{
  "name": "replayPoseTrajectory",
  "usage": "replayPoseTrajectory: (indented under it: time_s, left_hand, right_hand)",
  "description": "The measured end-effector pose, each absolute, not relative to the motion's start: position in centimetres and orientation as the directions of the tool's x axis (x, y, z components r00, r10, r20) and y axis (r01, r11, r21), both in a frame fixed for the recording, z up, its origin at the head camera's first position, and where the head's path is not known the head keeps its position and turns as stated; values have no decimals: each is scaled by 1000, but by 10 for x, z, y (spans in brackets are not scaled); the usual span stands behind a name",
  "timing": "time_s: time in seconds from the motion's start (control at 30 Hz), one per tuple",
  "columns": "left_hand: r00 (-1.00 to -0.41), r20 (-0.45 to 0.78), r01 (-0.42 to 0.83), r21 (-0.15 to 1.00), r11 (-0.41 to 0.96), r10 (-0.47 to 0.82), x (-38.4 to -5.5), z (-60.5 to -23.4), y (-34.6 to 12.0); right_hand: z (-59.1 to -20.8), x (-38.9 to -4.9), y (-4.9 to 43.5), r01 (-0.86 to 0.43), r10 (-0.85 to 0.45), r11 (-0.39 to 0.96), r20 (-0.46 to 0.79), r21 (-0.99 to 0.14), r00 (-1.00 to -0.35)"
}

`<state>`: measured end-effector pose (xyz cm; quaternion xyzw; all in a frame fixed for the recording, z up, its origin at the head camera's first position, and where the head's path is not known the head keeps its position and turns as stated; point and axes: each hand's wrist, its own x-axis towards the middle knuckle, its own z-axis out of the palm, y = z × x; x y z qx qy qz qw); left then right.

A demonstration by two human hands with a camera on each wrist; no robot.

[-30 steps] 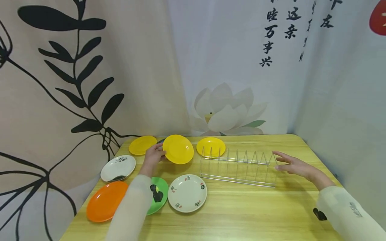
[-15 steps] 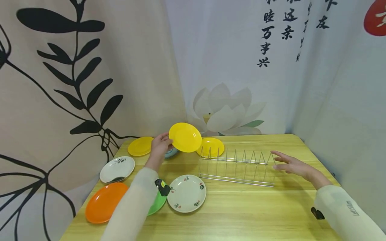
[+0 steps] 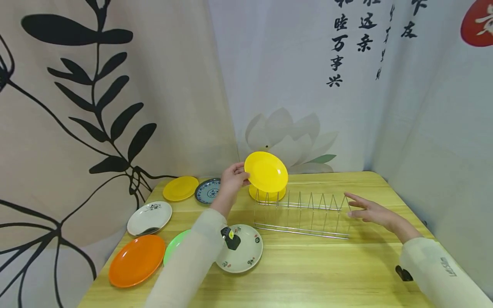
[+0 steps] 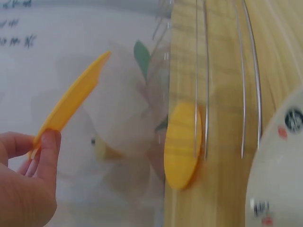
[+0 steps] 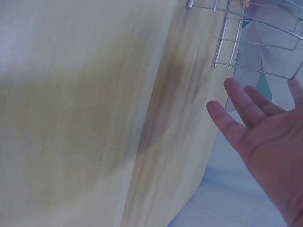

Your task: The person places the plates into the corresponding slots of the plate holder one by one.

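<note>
Comparing head frames: L hand [image 3: 232, 182] has moved the held yellow plate [image 3: 266, 172] rightwd; we now see it tilted, raised nr L end of the wire rack [image 3: 302, 231]. Blue-patterned plate [image 3: 208, 191] now uncovered. We judge: closer to rack, not in it. L wrist: plate pinched at its rim, apart from rack wires. R wrist: R hand [image 5: 274, 142] unclenched, fingers extended by rack's other end; contact unclear.

The person wore long, loose, off-white fabric sleeves [image 3: 188, 262], the right one printed with small grey lettering [image 3: 448, 267]. A black, angular piece [image 3: 233, 241] with a yellow-green spot [image 3: 231, 234] sat at the left cuff; a smaller-looking black piece [image 3: 403, 273] showed beneath the right sleeve. Both hands [image 3: 371, 210] were bare.
</note>
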<state>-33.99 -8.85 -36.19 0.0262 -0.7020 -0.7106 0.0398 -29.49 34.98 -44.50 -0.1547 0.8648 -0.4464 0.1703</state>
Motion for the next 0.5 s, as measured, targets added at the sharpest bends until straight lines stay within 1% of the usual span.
replayPoseTrajectory:
  time_s: [0.3,0.5]
  left_hand:
    - [-999,38,38,998,-57,-4,-327,-352,-28]
    - [-999,36,34,997,-67,20,-321,-353,7]
  right_hand:
    - [-444,-294,350,-106,-412,557,-164,-824,-896]
    - [-445,-294,350,-94,-401,560,-170,-823,-900]
